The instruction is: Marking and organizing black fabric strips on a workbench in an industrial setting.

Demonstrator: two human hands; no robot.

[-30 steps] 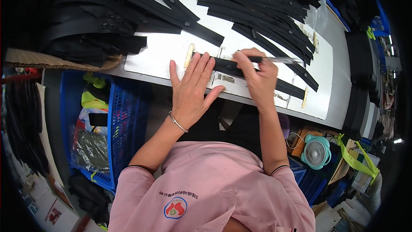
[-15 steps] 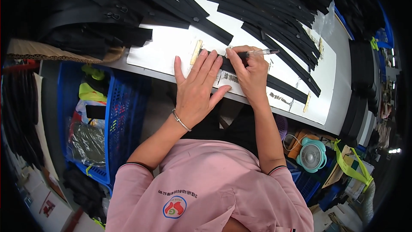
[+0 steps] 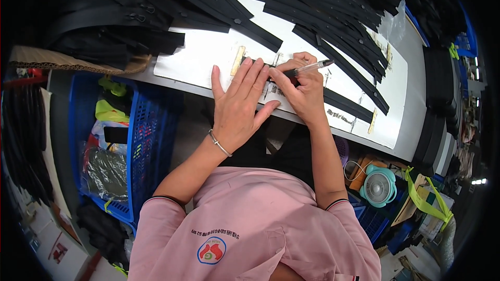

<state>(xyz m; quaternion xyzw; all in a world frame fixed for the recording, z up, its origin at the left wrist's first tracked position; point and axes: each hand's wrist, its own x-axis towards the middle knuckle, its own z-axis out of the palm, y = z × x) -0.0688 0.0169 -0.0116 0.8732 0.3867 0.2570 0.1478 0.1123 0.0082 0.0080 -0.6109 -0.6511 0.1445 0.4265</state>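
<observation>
A black zipper strip (image 3: 346,105) lies along the near edge of a white board (image 3: 192,67), between two pale tape pieces. My left hand (image 3: 240,93) lies flat over the strip's left end, fingers stretched out. In my right hand (image 3: 302,88) is a pen (image 3: 314,66) with a clear barrel, its upper end pointing right. The pen's tip is hidden behind my fingers, close to my left fingertips. Dark ink marks (image 3: 338,116) show on the board below the strip.
Several black zipper strips (image 3: 323,10) lie fanned out at the far right of the board. More black zippers (image 3: 114,15) are heaped at the left on cardboard (image 3: 78,62). Below the table stand a blue crate (image 3: 140,140) and a small turquoise fan (image 3: 378,186).
My right hand has shifted slightly left and nearer to me with the pen, its fingertips now beside my left fingers. My left hand stays in place.
</observation>
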